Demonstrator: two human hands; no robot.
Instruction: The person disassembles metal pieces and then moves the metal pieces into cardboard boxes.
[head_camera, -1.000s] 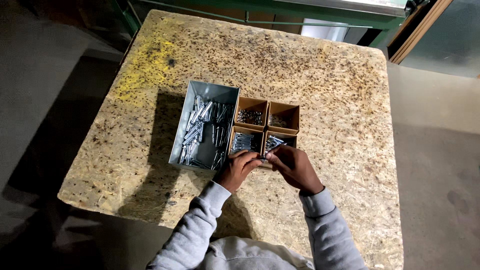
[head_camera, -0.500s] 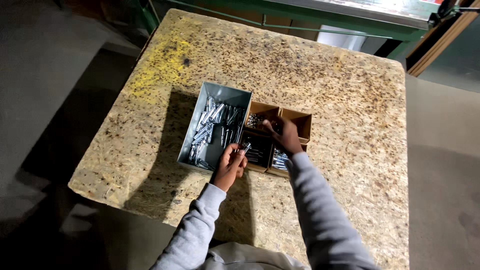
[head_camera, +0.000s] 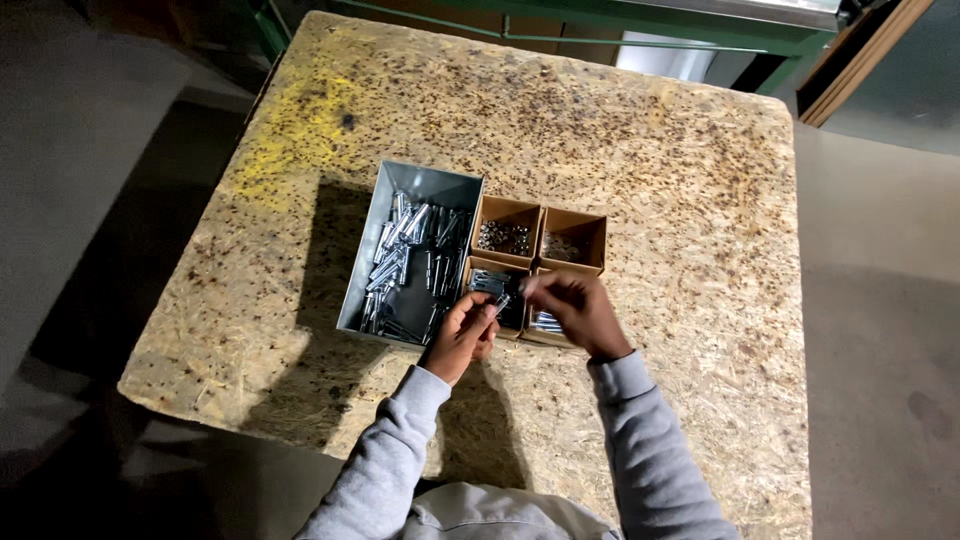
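Left hand: the left hand (head_camera: 462, 335) is pinching a small silver metal part (head_camera: 502, 300), fingers closed on it, near the bench's front edge.
Right hand: the right hand (head_camera: 577, 310) is meeting it there; fingers curled, grip unclear.
Containers: grey metal tray of bolts (head_camera: 410, 255) beside four brown cardboard boxes (head_camera: 540, 250) mid-bench.
Risk: the tiny part may be slipping between fingertips, dropping into the wrong box.

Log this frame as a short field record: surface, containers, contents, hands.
surface: speckled chipboard table, yellow smear at its far left
containers: grey metal tray; four small brown cardboard boxes in a square to its right
contents: tray holds shiny metal bolts; the boxes hold small metal parts
left hand: pinching a small metal part over the near boxes
right hand: fingertips meeting the same part
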